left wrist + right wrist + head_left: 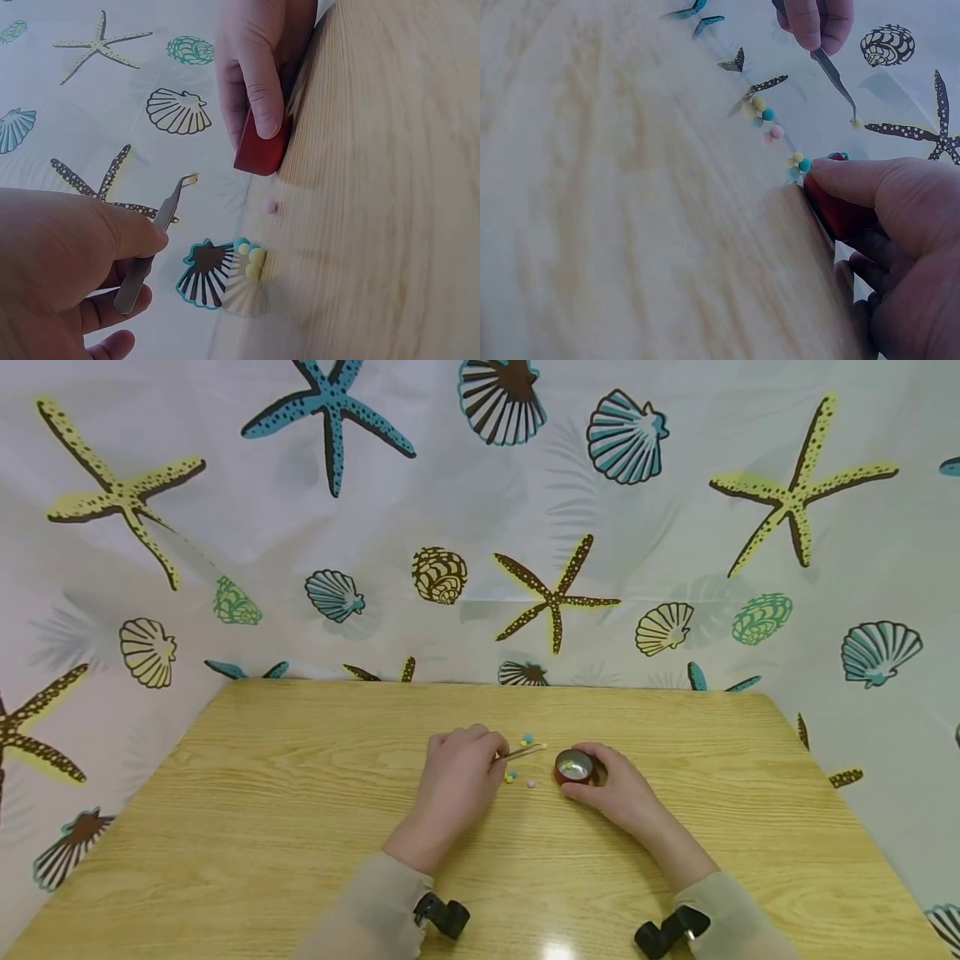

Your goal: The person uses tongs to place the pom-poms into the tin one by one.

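My left hand (459, 781) pinches a pair of bent-tip metal tweezers (155, 240) between thumb and fingers. At the tweezers' tip is a small pale-yellow ball (191, 179), held above the table. My right hand (621, 789) grips a small red cup (261, 155) with a silvery inside, thumb and fingers around its wall. Something yellowish shows at the bottom of the cup in the head view. Between the hands lie a pink ball (531, 784), a blue ball (527, 737) with a yellow one beside it, and more yellow and blue balls (510, 778) nearer the left hand.
The hands work over a light wood-grain table (300, 793). Behind it and along its sides hangs a white curtain (420, 502) printed with starfish and shells. A black camera mount (442, 914) sits on each wrist, over beige sleeves (382, 902).
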Demonstrator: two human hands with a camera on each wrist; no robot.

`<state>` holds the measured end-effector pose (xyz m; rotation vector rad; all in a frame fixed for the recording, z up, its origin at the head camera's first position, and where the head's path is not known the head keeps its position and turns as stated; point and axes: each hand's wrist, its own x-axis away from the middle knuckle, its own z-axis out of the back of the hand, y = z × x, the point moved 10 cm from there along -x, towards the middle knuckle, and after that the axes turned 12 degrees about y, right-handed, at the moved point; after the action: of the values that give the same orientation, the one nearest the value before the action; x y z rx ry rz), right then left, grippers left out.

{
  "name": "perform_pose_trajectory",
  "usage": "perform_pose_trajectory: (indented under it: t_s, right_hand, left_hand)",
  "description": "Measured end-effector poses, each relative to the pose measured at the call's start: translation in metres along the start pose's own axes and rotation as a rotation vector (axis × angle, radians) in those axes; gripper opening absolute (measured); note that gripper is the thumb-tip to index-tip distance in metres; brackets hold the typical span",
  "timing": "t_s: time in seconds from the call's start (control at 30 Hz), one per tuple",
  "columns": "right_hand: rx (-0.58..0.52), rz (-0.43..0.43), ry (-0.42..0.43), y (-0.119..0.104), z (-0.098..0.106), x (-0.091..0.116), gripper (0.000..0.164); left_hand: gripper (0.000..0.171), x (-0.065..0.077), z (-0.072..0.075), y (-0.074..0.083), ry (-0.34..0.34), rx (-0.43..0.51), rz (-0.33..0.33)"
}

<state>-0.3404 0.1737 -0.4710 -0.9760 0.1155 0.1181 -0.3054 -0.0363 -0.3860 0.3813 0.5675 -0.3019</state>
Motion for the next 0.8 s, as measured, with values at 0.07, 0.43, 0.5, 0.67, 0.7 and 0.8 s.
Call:
perform_pose_trajectory:
  t_s: [0.07,0.43,0.5,0.67,0.7,0.8]
  right_hand:
    - [-0.002,-0.001,0.004,0.0,0.0,0.0,0.064]
    - [-0.001,0.011,0.002,0.0,0.0,-0.001,0.063]
    - [-0.002,0.01,0.0,0.0,-0.001,-0.001,0.063]
    - [-0.004,0.008,-0.001,-0.002,-0.001,0.0,0.062]
    - [-0.004,0.007,0.0,-0.002,0.0,0.0,0.063]
    - [-0.007,0.006,0.003,-0.002,0.0,0.0,0.062]
  left_hand:
    - [0.004,-0.002,-0.001,0.004,-0.005,0.004,-0.003]
    - [0.004,-0.003,-0.014,0.019,-0.036,-0.006,-0.021]
    - [0.004,-0.002,-0.016,0.021,-0.046,0.002,-0.022]
    - [0.005,0.001,-0.021,0.023,-0.059,0.005,-0.033]
    - [0.005,0.001,-0.022,0.024,-0.059,0.004,-0.036]
    - [0.004,0.002,-0.024,0.025,-0.059,-0.003,-0.044]
